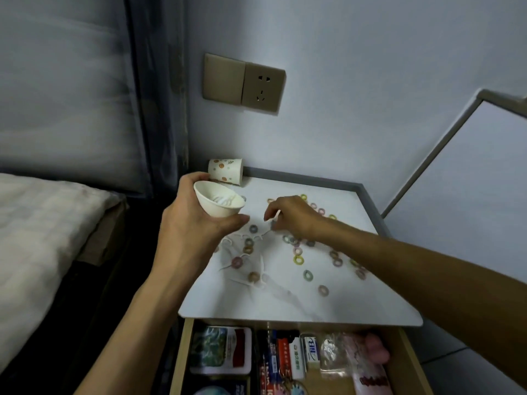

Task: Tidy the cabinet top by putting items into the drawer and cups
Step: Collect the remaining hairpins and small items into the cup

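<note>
My left hand grips a plain white paper cup, tilted toward the right above the cabinet top's left edge; a few thin white picks lie inside it. My right hand hovers over the white cabinet top and pinches a thin white pick between thumb and fingers. Several small colored rings and more white picks are scattered across the top. A dotted paper cup stands at the back left corner. The wooden drawer below is pulled open.
The drawer holds a tin, small boxes and lighters, and plastic bags. A bed lies to the left. A wall socket sits above the cabinet; a framed panel leans at right.
</note>
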Demonstrator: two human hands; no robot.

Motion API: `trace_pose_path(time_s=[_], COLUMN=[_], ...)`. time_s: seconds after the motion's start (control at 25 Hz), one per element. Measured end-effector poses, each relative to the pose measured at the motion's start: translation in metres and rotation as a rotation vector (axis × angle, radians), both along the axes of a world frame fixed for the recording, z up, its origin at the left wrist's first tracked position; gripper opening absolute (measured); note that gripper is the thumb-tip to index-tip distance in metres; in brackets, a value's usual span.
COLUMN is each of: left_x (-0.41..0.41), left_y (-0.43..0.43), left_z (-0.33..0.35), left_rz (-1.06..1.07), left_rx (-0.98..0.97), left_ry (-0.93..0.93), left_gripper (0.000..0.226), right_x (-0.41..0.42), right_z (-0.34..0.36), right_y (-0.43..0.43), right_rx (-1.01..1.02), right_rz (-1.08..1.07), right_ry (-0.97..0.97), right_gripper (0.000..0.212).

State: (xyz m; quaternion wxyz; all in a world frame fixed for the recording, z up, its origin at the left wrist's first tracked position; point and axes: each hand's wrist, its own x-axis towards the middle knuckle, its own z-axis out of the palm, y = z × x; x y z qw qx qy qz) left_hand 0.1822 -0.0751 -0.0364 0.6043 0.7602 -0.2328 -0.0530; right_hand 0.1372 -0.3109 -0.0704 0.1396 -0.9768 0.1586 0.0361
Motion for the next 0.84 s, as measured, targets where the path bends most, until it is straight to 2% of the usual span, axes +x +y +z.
trace_pose_path(time_s=[0.12, 0.28, 0.52, 0.6, 0.68, 0.76, 0.84], left_x=[0.004, 0.006, 0.002, 0.001, -0.003, -0.006, -0.009], left_y=[0.002, -0.001, -0.003, -0.004, -0.007, -0.009, -0.01], left_z=[0.001, 0.002, 0.004, 0.004, 0.006, 0.007, 0.009], left_rz=[0.029, 0.024, 0.033, 0.045, 0.044, 0.034, 0.036], left_rx=[-0.053, -0.065, -0.058, -0.059, -0.055, -0.04, -0.032], left_ry=[0.052, 0.098, 0.112, 0.109, 0.117, 0.116, 0.117], left_gripper=[0.074, 0.075, 0.076, 0.077, 0.08, 0.081, 0.081], right_x=[-0.001, -0.002, -0.012, -0.019, -0.031, -0.043, -0.048], right_z=[-0.029, -0.032, -0.031, -0.022, -0.013, -0.015, -0.021], right_y=[-0.002, -0.001, 0.007, 0.011, 0.022, 0.038, 0.05], right_rx=[-0.084, -0.074, -0.232, -0.154, 0.015, 0.13, 0.158], right_rz=[0.009, -0.006, 0.075, -0.042, -0.184, -0.251, -0.28], right_ry=[0.026, 0.037, 0.101, 0.05, 0.013, 0.095, 0.164], right_gripper=[0.028, 0.016, 0.006, 0.008, 0.01, 0.016, 0.02])
